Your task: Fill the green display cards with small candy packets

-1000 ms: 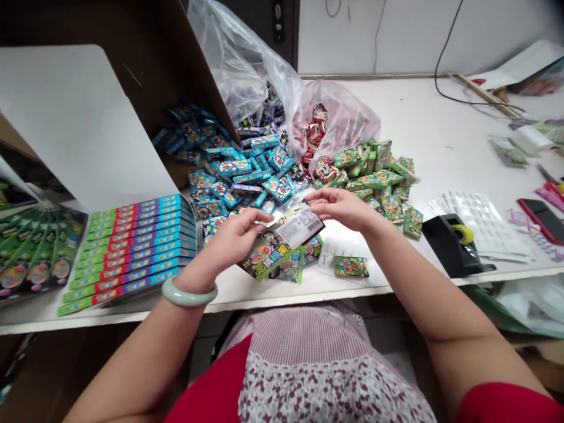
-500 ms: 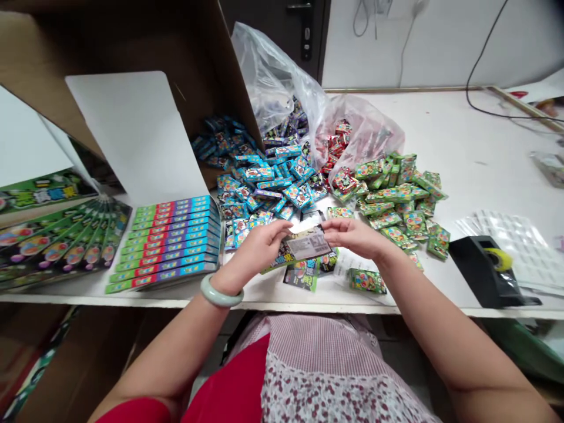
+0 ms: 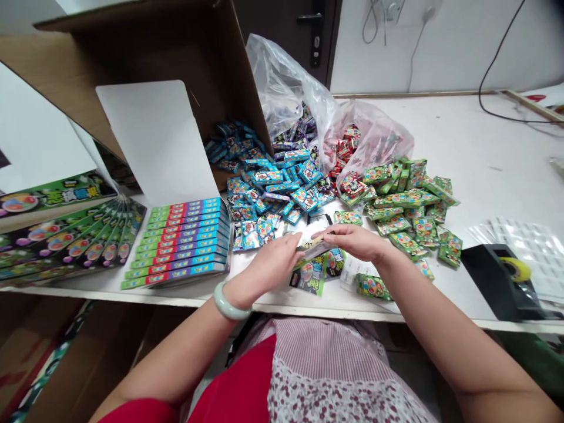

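Left hand [image 3: 267,265]: your fingers pinch a candy packet [image 3: 314,248], narrow.
Right hand [image 3: 352,242]: your fingers narrowly hold its other end.
Beside: loose green candy boxes [image 3: 408,220].

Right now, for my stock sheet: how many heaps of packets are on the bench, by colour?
Blue heap: 1
Green heap: 1
Red heap: 1
Purple heap: 1
Total: 4
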`<state>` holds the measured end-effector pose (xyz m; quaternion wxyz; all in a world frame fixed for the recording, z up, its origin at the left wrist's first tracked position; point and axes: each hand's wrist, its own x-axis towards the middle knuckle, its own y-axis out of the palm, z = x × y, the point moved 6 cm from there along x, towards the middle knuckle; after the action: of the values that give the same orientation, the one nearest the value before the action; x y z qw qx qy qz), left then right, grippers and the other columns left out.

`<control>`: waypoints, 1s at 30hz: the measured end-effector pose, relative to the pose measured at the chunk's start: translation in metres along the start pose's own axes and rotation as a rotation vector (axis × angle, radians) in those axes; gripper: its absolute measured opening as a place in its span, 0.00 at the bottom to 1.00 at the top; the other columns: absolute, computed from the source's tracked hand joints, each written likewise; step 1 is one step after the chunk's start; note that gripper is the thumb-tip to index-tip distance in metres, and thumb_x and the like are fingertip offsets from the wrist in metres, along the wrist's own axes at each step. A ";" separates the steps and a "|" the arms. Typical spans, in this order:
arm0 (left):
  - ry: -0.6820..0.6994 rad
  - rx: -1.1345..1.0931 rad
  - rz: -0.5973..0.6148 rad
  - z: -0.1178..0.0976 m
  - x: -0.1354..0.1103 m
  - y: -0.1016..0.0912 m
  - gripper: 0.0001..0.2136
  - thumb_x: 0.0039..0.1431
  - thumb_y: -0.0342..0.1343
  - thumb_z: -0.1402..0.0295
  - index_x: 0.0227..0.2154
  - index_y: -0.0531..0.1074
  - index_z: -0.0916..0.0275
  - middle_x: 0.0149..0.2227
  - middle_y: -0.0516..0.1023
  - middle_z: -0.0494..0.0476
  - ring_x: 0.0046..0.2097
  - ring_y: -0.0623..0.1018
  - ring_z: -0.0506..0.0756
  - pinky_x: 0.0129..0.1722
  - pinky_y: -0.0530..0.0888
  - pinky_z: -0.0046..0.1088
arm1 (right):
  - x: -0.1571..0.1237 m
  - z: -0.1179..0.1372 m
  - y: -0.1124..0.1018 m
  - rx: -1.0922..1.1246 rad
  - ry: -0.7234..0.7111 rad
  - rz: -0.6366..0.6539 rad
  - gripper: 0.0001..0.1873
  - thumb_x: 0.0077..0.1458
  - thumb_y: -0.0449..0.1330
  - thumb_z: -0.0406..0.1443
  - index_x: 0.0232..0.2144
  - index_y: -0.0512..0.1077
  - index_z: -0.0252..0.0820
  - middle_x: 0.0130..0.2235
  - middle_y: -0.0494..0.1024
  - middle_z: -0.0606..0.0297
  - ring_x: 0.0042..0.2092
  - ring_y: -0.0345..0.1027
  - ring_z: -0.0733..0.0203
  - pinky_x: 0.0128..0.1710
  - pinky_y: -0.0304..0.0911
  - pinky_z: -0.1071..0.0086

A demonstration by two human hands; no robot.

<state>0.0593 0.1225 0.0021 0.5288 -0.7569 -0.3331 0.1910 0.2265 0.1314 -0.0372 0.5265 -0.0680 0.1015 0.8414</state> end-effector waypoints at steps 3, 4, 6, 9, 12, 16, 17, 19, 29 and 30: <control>-0.036 -0.025 0.007 0.002 0.001 0.002 0.17 0.62 0.50 0.70 0.53 0.66 0.68 0.48 0.76 0.70 0.46 0.78 0.64 0.44 0.74 0.42 | 0.004 0.000 0.000 0.011 0.010 0.009 0.19 0.46 0.66 0.49 0.34 0.78 0.41 0.36 0.79 0.63 0.39 0.70 0.60 0.47 0.62 0.60; -0.052 -0.034 0.002 0.003 0.002 0.002 0.15 0.63 0.49 0.71 0.51 0.67 0.67 0.46 0.78 0.68 0.44 0.79 0.63 0.42 0.74 0.40 | 0.005 0.001 0.001 0.011 0.004 0.015 0.19 0.46 0.66 0.49 0.35 0.78 0.41 0.36 0.79 0.63 0.39 0.70 0.60 0.47 0.62 0.60; -0.080 -0.066 -0.023 0.007 0.002 0.001 0.13 0.63 0.47 0.72 0.48 0.70 0.64 0.42 0.80 0.65 0.41 0.79 0.61 0.40 0.74 0.38 | 0.005 0.005 0.003 -0.024 -0.012 0.021 0.18 0.47 0.65 0.49 0.35 0.78 0.41 0.36 0.79 0.63 0.40 0.70 0.59 0.47 0.63 0.60; -0.126 -0.212 -0.102 0.016 0.000 -0.002 0.13 0.63 0.48 0.70 0.46 0.72 0.62 0.42 0.80 0.62 0.42 0.79 0.59 0.41 0.74 0.36 | -0.001 0.015 -0.002 -0.161 -0.117 -0.166 0.16 0.50 0.63 0.47 0.34 0.77 0.42 0.36 0.78 0.63 0.42 0.71 0.56 0.48 0.64 0.57; -0.226 -0.453 -0.240 0.031 -0.005 -0.005 0.13 0.61 0.50 0.68 0.46 0.74 0.61 0.45 0.80 0.59 0.45 0.78 0.58 0.46 0.73 0.35 | -0.023 0.024 -0.010 -0.210 -0.351 -0.618 0.19 0.50 0.64 0.44 0.45 0.73 0.46 0.49 0.75 0.59 0.52 0.66 0.54 0.55 0.59 0.56; -0.316 -0.795 -0.309 0.038 -0.005 0.003 0.12 0.56 0.55 0.66 0.42 0.77 0.61 0.45 0.80 0.57 0.46 0.77 0.58 0.48 0.72 0.34 | -0.023 -0.005 0.022 0.080 -0.216 -0.468 0.24 0.46 0.66 0.44 0.46 0.70 0.46 0.50 0.75 0.58 0.52 0.68 0.53 0.51 0.64 0.56; -0.340 -0.923 -0.282 0.037 -0.003 0.008 0.11 0.56 0.56 0.65 0.40 0.77 0.62 0.43 0.81 0.57 0.44 0.78 0.57 0.46 0.73 0.33 | -0.020 -0.013 0.032 0.152 -0.144 -0.379 0.22 0.46 0.66 0.45 0.44 0.71 0.44 0.46 0.77 0.58 0.48 0.71 0.53 0.47 0.66 0.57; -0.404 -1.222 -0.203 0.034 0.000 0.022 0.12 0.55 0.57 0.62 0.37 0.77 0.63 0.37 0.81 0.57 0.37 0.78 0.55 0.40 0.74 0.31 | -0.016 -0.022 0.040 0.228 -0.066 -0.346 0.20 0.44 0.66 0.46 0.38 0.72 0.42 0.38 0.80 0.61 0.39 0.73 0.56 0.40 0.69 0.60; -0.529 -1.238 -0.176 0.041 -0.026 0.048 0.11 0.51 0.62 0.61 0.30 0.76 0.65 0.29 0.78 0.53 0.31 0.74 0.52 0.32 0.70 0.27 | -0.012 -0.020 0.025 0.118 -0.073 -0.548 0.18 0.41 0.66 0.47 0.30 0.69 0.44 0.27 0.74 0.70 0.31 0.69 0.61 0.32 0.66 0.67; -0.560 -1.237 -0.236 0.044 -0.030 0.050 0.11 0.51 0.62 0.60 0.30 0.76 0.65 0.29 0.78 0.53 0.31 0.74 0.52 0.33 0.70 0.27 | -0.010 -0.025 0.034 0.123 -0.038 -0.486 0.18 0.41 0.67 0.47 0.31 0.69 0.44 0.29 0.76 0.69 0.33 0.70 0.60 0.33 0.67 0.66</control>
<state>0.0255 0.1201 -0.0620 -0.0891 -0.8004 -0.5851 0.0953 0.2010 0.1020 -0.0559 0.7184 -0.0426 0.1232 0.6833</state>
